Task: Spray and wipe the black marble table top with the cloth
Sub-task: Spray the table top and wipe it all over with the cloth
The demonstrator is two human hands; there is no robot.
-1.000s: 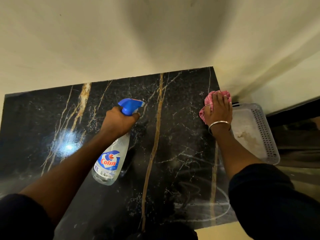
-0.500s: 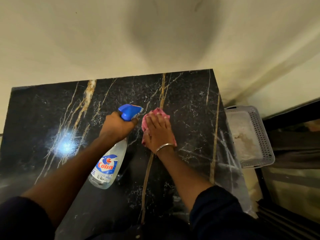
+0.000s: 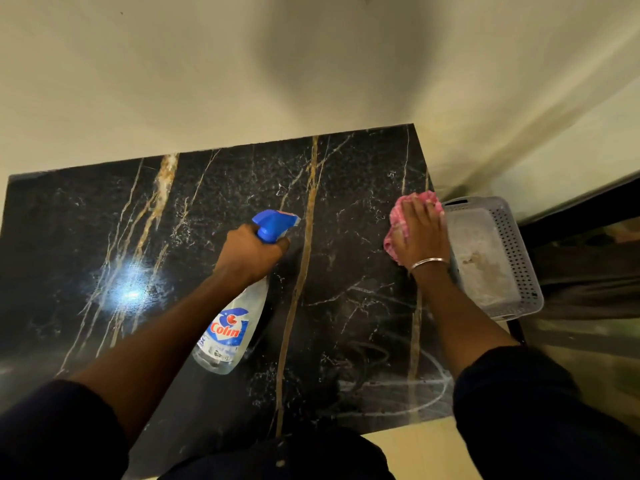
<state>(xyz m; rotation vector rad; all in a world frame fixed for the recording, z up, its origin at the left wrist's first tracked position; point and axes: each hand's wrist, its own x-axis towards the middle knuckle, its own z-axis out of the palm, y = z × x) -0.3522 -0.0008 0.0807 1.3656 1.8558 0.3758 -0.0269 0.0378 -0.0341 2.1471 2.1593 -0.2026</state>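
- Head view: right hand (image 3: 420,233), flat and spread on the pink cloth (image 3: 398,226), has swept from mid-marble table top (image 3: 207,188) back to the edge by the grey basket (image 3: 512,251)
- Left hand (image 3: 247,252) stays wrapped around the spray bottle (image 3: 227,332) at table centre; wiping looks mid-course

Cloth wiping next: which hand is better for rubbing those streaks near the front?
Probably the right hand: it presses the cloth flat on the table. The left hand holds the bottle.

I see a grey perforated plastic basket (image 3: 519,258) at the right, its floor stained. A cream wall (image 3: 173,81) rises behind.
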